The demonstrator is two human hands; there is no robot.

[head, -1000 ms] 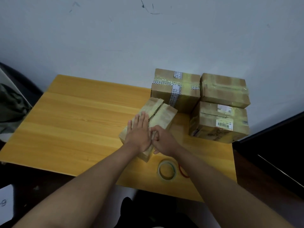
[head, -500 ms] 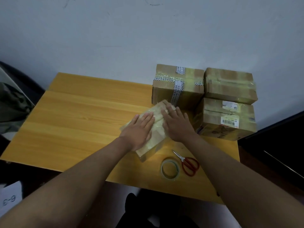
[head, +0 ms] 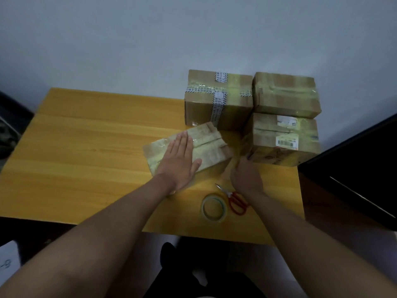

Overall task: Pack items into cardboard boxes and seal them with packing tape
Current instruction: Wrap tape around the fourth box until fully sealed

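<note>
Wooden table (head: pixel 90 151) fills mid frame, wall behind. Three sealed boxes upper right: taped box (head: pixel 217 100) with printed tape at back, second box (head: pixel 284 93) stacked on labelled box (head: pixel 283 140), pushed against the wall, probably to leave working room in front. Small box (head: pixel 206 147) being worked lies flat at centre, angled, just in front of the taped box, flaps closed with a seam visible, surface looks glossy with tape. Left hand (head: pixel 179 160) lies flat on its top, fingers straight and together, palm down, likely pressing flaps shut and steadying it. Right hand (head: pixel 245 175) sits at the box's right end, just off its corner, seen from the back; fingers curl away from camera, can't tell if they pinch tape or hold nothing. Tape roll (head: pixel 213 208) lies flat at lower centre near the table edge, red scissors (head: pixel 235 200) touching beside it, partly under the right wrist, both kept within reach for next strip
</note>
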